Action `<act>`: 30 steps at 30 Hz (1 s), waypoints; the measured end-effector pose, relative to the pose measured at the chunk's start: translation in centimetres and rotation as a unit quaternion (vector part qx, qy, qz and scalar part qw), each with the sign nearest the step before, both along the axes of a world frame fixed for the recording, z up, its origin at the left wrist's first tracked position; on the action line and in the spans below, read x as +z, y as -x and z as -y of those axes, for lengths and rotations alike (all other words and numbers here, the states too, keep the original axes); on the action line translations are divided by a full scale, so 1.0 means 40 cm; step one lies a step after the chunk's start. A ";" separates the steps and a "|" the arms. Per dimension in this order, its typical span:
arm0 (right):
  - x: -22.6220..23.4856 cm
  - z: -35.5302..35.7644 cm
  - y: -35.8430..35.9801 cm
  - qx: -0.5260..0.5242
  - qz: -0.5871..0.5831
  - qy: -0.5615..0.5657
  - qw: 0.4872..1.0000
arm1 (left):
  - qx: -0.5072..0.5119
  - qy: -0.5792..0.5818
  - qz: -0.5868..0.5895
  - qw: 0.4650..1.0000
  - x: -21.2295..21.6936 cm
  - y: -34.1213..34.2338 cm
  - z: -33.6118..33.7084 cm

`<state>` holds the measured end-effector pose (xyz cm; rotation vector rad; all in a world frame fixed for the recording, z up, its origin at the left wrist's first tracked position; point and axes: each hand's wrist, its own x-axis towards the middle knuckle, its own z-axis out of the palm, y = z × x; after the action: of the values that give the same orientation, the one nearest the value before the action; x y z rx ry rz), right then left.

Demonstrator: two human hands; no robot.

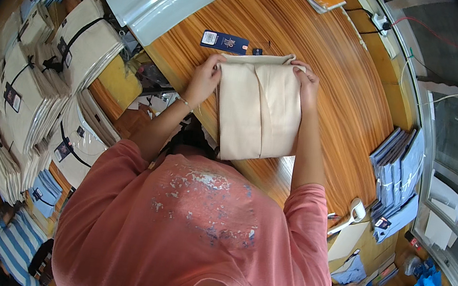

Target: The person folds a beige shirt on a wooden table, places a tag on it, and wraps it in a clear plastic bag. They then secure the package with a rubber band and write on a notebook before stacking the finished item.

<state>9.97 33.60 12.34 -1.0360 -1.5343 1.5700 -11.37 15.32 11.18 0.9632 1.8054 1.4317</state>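
A folded cream garment (245, 107) lies near the front edge of the wood-grain table (338, 117), with a crease running down its middle. My left hand (205, 78) is closed on its far left corner, thumb on top. At the far right corner my right hand (308, 87) pinches the folded edge. Along the far side the top layer stands slightly up between both hands. Just beyond the garment lie a navy hang tag (231, 44) with a white label and a small dark tag (257, 51).
Clear plastic bags (155, 1) cover the far left of the table. Tied stacks of beige folded garments (31, 92) stand to the left. Blue bagged garments (404, 167) sit at the right edge, near a white-handled tool (355, 210). A power strip (379, 23) lies by the window.
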 end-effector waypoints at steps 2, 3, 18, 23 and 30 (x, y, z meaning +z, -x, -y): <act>0.001 -0.016 0.006 0.012 0.019 0.049 0.999 | -0.016 0.000 -0.078 0.997 0.004 0.006 -0.008; 0.013 -0.022 0.007 0.019 0.037 0.096 0.995 | -0.024 0.002 -0.116 0.993 0.003 0.008 -0.008; -0.009 -0.046 0.059 0.005 0.124 0.118 0.985 | 0.013 0.127 0.274 0.953 0.006 0.100 -0.025; 0.023 -0.047 0.052 0.035 0.112 0.171 0.978 | -0.018 0.091 0.171 0.981 0.007 0.068 -0.001; 0.045 -0.057 0.035 0.087 0.136 0.120 0.980 | 0.008 0.131 0.161 0.978 0.003 0.061 -0.022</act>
<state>8.58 35.88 14.15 -1.3267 -1.6835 1.8289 -13.81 16.20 11.30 0.5488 1.7053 1.2367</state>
